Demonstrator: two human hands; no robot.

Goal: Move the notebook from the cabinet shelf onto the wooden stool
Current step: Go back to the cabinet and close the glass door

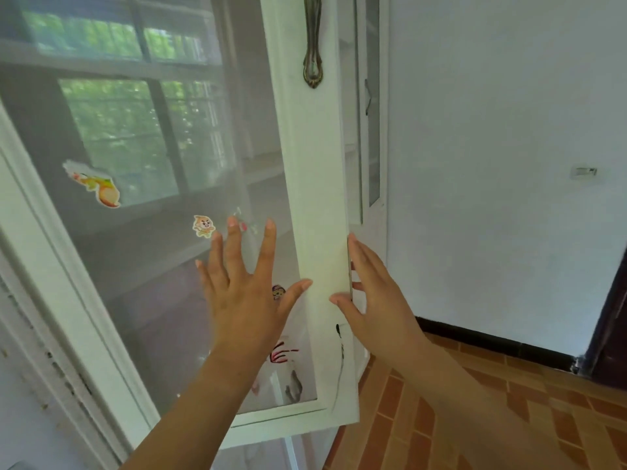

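Note:
A white cabinet door (315,198) with a glass pane fills the middle of the head view, and a bronze handle (312,45) hangs on its frame. My left hand (244,286) lies spread flat on the glass, fingers apart, its thumb touching the white frame. My right hand (376,296) is at the door's right edge, with the fingers behind the edge and the thumb on the front. Behind the reflecting glass I make out shelves only faintly. No notebook and no wooden stool are in view.
Cartoon stickers (203,226) dot the glass, which mirrors a window and trees. A second narrow door (373,130) stands behind the first one. To the right are a white wall (492,164), a black skirting and an orange tiled floor (509,418).

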